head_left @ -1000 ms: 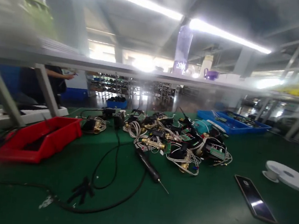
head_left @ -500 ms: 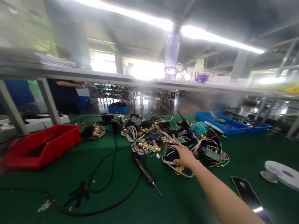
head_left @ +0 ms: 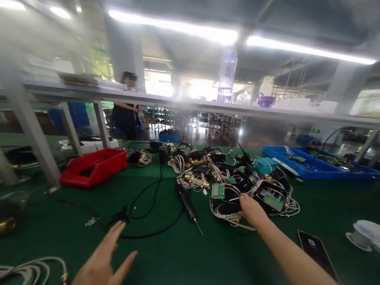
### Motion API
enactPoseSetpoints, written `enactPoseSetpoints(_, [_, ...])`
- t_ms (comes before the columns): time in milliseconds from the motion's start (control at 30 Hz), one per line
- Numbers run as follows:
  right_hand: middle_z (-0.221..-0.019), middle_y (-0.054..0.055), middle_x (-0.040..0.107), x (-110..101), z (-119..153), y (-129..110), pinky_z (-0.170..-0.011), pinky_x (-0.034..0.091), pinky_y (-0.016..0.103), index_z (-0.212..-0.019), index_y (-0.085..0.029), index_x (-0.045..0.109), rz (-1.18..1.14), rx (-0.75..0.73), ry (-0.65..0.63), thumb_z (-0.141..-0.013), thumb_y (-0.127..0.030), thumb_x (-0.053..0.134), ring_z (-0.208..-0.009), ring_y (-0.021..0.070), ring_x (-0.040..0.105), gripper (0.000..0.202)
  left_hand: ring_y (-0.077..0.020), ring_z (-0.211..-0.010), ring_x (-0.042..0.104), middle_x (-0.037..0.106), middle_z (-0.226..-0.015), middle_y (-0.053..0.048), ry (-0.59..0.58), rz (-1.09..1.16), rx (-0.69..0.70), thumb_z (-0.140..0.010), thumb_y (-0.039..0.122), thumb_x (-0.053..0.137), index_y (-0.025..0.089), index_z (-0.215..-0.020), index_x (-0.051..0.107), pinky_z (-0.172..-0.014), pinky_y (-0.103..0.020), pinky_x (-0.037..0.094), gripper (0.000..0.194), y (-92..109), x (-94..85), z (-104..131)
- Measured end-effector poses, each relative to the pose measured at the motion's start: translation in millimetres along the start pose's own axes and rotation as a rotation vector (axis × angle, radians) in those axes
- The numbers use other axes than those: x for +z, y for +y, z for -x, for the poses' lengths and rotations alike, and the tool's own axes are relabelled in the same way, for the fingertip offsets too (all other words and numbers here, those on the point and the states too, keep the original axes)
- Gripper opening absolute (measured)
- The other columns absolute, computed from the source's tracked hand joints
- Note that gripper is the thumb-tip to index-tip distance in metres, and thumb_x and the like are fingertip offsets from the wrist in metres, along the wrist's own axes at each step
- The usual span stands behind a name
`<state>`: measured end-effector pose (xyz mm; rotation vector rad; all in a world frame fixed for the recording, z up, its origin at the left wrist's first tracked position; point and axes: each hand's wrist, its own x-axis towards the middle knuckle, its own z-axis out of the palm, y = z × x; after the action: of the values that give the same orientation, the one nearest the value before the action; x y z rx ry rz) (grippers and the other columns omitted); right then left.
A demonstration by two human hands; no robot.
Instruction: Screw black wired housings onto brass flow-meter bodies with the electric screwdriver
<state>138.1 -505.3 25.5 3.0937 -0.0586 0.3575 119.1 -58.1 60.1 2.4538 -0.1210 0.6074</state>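
Note:
My right hand (head_left: 251,210) reaches to the near edge of a pile of wired assemblies. Its fingers are bent against a black housing with a green circuit board (head_left: 218,191) and coiled grey cables; the fingertips are partly hidden, so what they grip is unclear. At the lower left, my left hand (head_left: 104,261) is over the green bench with thumb and fingers apart, holding nothing. Between the hands lies a black electric screwdriver (head_left: 187,204), its bit pointing toward the front right. Brass fittings (head_left: 197,181) show among the cables.
A red bin (head_left: 95,168) stands on the left, blue trays (head_left: 307,164) at the back right. A phone (head_left: 316,255) and a white spool (head_left: 377,239) lie on the right. Cables and brass parts are at the lower left. A person (head_left: 125,118) stands beyond the shelf.
My left hand has come into view, open. The view has swung left, bringing in the coiled cables at lower left. My right hand remains at the near assembly, where the green board now shows more fully.

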Motion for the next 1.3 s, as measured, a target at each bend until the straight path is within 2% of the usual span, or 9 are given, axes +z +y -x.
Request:
enactPoseSetpoints(167, [-0.120,0.014,0.054,-7.3,19.4,6.4,-0.082,0.050,0.036,-0.124,-0.009,0.047,0.016,-0.002,0.022,-0.085,-0.017,0.060,-0.098,0.0215,0.059,0.041,-0.0294,-0.113,0.057,0.053,-0.133,-0.005,-0.493,0.277,0.261,-0.075,0.041,0.063,0.025,-0.138,0.041,-0.100,-0.041,0.045,0.068,77.1,62.6,13.7])
enactPoseSetpoints(267, [-0.109,0.016,0.059,-16.2,29.1,-10.5,-0.077,0.049,0.032,-0.130,-0.007,0.040,0.017,-0.039,0.051,-0.081,-0.009,0.058,-0.091,0.0225,0.061,0.053,-0.0301,-0.116,0.054,0.054,-0.132,-0.008,-0.621,0.483,0.264,-0.074,0.039,0.066,0.022,-0.134,0.048,-0.101,-0.041,0.043,0.064,117.9,86.9,27.8])
enactPoseSetpoints(400, [-0.096,0.013,0.061,-30.1,56.9,-57.3,-0.067,0.048,0.031,-0.106,-0.013,0.056,0.023,-0.126,0.109,-0.080,-0.008,0.054,-0.082,0.0245,0.061,0.027,-0.0264,-0.106,0.059,0.064,-0.116,-0.008,-0.647,0.707,0.109,-0.081,0.048,0.058,0.021,-0.118,0.061,-0.096,-0.037,0.044,0.046,148.3,107.8,42.2])
enactPoseSetpoints(600, [-0.102,0.016,0.061,-39.7,113.5,-145.8,-0.068,0.050,0.036,-0.099,-0.016,0.058,-0.012,-0.220,0.198,-0.084,-0.011,0.050,-0.081,0.0255,0.060,0.018,-0.0271,-0.095,0.060,0.067,-0.101,-0.011,-0.474,0.713,-0.178,-0.081,0.053,0.053,0.014,-0.102,0.063,-0.086,-0.038,0.045,0.046,137.6,114.9,40.1])
enactPoseSetpoints(800, [-0.095,0.018,0.065,-44.6,145.7,-204.1,-0.057,0.051,0.036,-0.102,-0.017,0.062,-0.254,-0.218,0.367,-0.078,-0.021,0.063,-0.072,0.0275,0.063,0.025,-0.0231,-0.091,0.061,0.067,-0.097,-0.007,-0.472,0.752,-0.223,-0.065,0.023,0.061,0.016,-0.101,0.062,-0.087,-0.033,0.045,0.037,110.1,85.0,36.4])
enactPoseSetpoints(933, [-0.097,0.008,0.066,-65.9,141.6,-173.0,-0.070,0.050,0.031,-0.106,-0.022,0.062,-0.685,-0.251,0.330,-0.087,-0.029,0.054,-0.078,0.0207,0.063,0.021,-0.0218,-0.093,0.061,0.067,-0.099,-0.005,-0.532,0.860,-0.193,-0.062,0.020,0.060,0.017,-0.104,0.061,-0.086,-0.032,0.047,0.042,104.3,68.9,41.9])
enactPoseSetpoints(1100, [-0.080,0.007,0.065,-62.7,101.9,-110.4,-0.069,0.045,0.030,-0.080,-0.016,0.069,-1.031,0.112,0.180,-0.089,-0.050,0.047,-0.078,0.0221,0.059,0.041,-0.0223,-0.111,0.055,0.063,-0.116,-0.005,-0.498,0.904,-0.106,-0.070,0.020,0.062,0.018,-0.114,0.058,-0.102,-0.033,0.039,0.044,105.8,66.1,51.5])
enactPoseSetpoints(1233, [-0.066,0.002,0.063,-50.2,80.7,-111.9,-0.065,0.048,0.028,-0.073,-0.014,0.068,-1.315,0.013,0.015,-0.085,-0.055,0.051,-0.071,0.0200,0.060,0.046,-0.0230,-0.123,0.047,0.053,-0.130,-0.007,-0.557,0.820,0.066,-0.082,0.032,0.058,0.020,-0.128,0.049,-0.110,-0.037,0.031,0.049,106.4,60.1,58.0])
enactPoseSetpoints(1300, [-0.074,0.003,0.066,-53.1,77.6,-122.8,-0.070,0.049,0.029,-0.083,-0.013,0.069,-1.412,-0.006,0.022,-0.086,-0.052,0.052,-0.076,0.0198,0.061,0.043,-0.0263,-0.133,0.033,0.039,-0.142,-0.008,-0.568,0.720,0.181,-0.076,0.041,0.067,0.022,-0.137,0.040,-0.114,-0.040,0.024,0.070,104.2,55.7,63.2])
